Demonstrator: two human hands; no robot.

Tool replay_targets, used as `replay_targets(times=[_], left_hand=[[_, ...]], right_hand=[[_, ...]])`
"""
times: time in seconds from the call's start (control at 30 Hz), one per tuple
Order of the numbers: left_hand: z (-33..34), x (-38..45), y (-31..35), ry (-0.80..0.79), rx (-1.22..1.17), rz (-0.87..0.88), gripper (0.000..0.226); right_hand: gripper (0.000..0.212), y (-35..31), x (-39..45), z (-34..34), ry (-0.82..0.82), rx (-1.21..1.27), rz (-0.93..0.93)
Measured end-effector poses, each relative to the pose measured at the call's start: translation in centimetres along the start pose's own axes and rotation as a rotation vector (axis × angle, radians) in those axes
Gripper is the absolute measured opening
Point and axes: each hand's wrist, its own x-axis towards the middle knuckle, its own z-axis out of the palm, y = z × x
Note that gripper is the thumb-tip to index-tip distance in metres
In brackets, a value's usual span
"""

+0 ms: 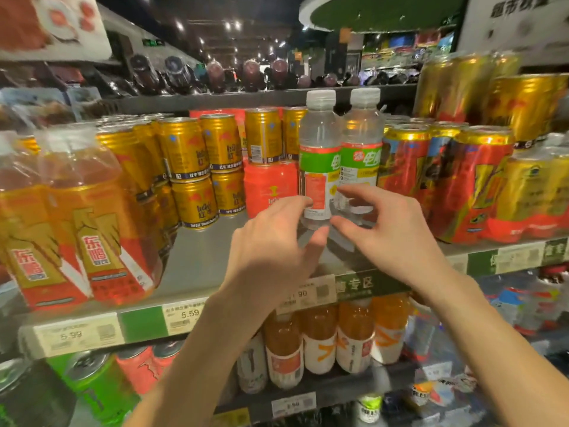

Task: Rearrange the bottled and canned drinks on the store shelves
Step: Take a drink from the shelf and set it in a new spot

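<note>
Clear bottles (318, 155) with white caps and green labels, holding a colourless drink, stand side by side mid-shelf between gold cans (197, 167) on the left and red cans (462, 183) on the right. Both hands reach toward their bases, probably to shift them: the left hand (271, 245) and right hand (391, 229) have fingers loosely spread, gripping nothing.

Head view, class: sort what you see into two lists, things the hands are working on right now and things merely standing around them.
In hand:
clear bottles
left hand
right hand

Standing by:
gold cans
red cans
orange bottles
price tags
</note>
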Motion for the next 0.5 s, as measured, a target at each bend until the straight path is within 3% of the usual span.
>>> replay_targets(times=[0.13, 0.27, 0.4, 0.5], left_hand=[[1.3, 2.5, -0.1, -0.016, -0.224, -0.115, 0.055], [3.4, 5.5, 0.1, -0.048, -0.273, -0.202, 0.064], [4.6, 7.5, 1.0, 0.113, -0.317, -0.273, 0.069], [4.9, 7.8, 1.5, 0.217, -0.287, -0.291, 0.070]], right_hand=[[0.050, 1.0, 1.7, -0.2, -0.011, 0.081, 0.034], [0.052, 2.4, 3.1, -0.7, -0.041, 0.137, 0.003], [0.045, 3.9, 3.8, -1.2, -0.190, 0.272, 0.029], [0.055, 5.2, 3.7, -1.5, -0.214, 0.294, -0.064]])
